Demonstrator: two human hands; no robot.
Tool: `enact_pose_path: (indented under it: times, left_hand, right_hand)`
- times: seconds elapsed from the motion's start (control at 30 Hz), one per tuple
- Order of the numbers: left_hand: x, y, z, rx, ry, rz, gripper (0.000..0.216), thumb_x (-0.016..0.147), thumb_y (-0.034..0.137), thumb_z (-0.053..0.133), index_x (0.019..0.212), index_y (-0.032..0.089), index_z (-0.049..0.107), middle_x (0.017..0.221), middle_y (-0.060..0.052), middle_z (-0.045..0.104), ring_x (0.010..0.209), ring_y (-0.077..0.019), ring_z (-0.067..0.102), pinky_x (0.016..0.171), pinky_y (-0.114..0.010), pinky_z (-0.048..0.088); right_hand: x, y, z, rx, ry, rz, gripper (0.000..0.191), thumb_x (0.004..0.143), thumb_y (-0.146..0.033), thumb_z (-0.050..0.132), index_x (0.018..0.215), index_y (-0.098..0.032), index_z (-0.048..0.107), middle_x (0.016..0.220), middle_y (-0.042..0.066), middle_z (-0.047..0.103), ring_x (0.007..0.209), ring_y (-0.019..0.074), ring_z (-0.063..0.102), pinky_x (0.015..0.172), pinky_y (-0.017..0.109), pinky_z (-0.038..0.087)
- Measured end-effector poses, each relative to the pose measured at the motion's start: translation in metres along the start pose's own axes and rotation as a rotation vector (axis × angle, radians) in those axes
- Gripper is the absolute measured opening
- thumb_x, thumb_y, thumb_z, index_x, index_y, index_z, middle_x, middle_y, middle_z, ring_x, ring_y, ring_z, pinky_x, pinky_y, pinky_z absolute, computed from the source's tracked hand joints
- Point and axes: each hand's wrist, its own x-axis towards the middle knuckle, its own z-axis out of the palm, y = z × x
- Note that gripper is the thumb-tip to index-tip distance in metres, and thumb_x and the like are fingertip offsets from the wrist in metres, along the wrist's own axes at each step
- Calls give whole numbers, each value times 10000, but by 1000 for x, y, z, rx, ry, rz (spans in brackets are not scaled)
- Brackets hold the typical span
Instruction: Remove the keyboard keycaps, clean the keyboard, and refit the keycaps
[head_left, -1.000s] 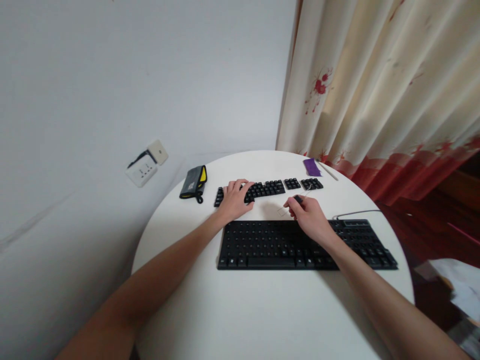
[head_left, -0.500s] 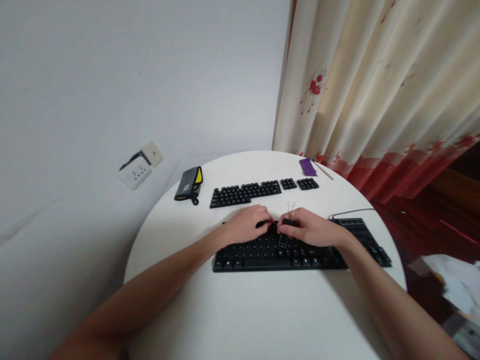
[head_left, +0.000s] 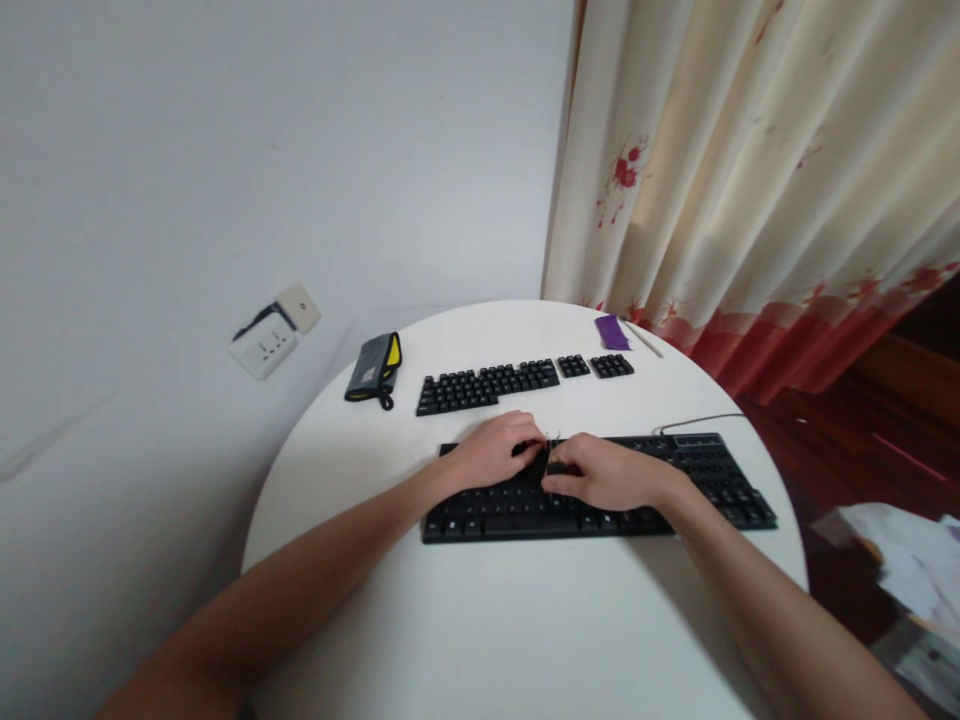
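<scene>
Right hand (head_left: 592,474) clamps the puller (head_left: 559,468); whether the left hand (head_left: 497,448) grips anything, I cannot tell. Beneath both lies the keyboard (head_left: 529,525); a skewed pull could scratch it, a forward slip scatter the keycaps (head_left: 489,387) at 11 o'clock.

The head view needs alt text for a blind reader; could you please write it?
Left hand and right hand nearly meet over a partly keyless black keyboard, the right holding a wire tool. Beyond it, rows of loose keycaps lie on a white table.
</scene>
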Motion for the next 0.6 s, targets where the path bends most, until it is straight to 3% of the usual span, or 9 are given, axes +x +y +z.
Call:
enact_pose_path:
  times: [0.23, 0.37, 0.6]
  left_hand:
    - [0, -1, 1, -47, 7, -19, 105, 886, 160, 546, 868, 171, 649, 898, -34, 630, 864, -161, 584, 802, -292, 489]
    - [0, -2, 0, -64, 21, -22, 125, 908, 199, 539, 884, 167, 657, 911, -46, 642, 876, -167, 587, 817, -305, 492]
    - [1, 7, -8, -123, 140, -96, 159, 948, 260, 500, 920, 186, 638, 904, -35, 656, 874, -172, 584, 831, -321, 466]
  right_hand:
    - [11, 10, 7, 78, 82, 59, 341, 926, -354, 502, 683, -156, 637, 564, 16, 602, 520, 133, 523, 538, 259, 383]
    - [14, 16, 7, 194, 43, 81, 386, 955, -401, 451, 709, -156, 620, 546, 8, 579, 503, 134, 535, 537, 254, 419]
    - [20, 18, 1, 130, 445, 49, 382, 976, -410, 421, 736, -167, 594, 627, 14, 612, 592, 143, 562, 607, 261, 417]
